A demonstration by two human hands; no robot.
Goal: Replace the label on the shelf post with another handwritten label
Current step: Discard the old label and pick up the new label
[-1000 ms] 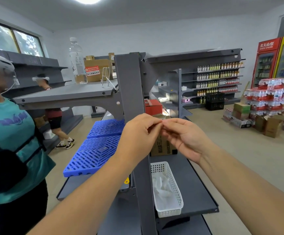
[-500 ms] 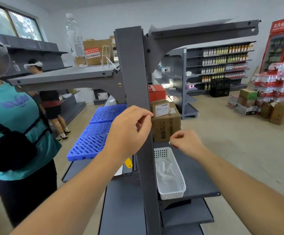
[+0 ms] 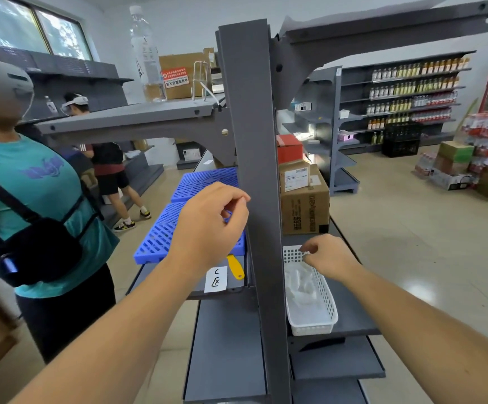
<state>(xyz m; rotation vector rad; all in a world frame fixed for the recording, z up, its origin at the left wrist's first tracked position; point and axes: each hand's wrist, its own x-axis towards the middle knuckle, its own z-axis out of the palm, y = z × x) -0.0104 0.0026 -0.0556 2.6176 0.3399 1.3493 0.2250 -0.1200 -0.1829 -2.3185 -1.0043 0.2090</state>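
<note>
The right hand (image 3: pixel 328 259) hovers over the white basket (image 3: pixel 312 313), its grip pinched together, on what I cannot tell. A handwritten label (image 3: pixel 216 279) lies on the shelf (image 3: pixel 228 330) left of the post (image 3: pixel 254 170). The left hand (image 3: pixel 210 225) is curled shut beside the post

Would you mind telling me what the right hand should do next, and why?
Probably let go over the white basket: the right hand hovers pinched above its near end, where crumpled white scraps already lie. Then reach for the handwritten label on the shelf left of the bare post. What it pinches is too small to tell.
</note>
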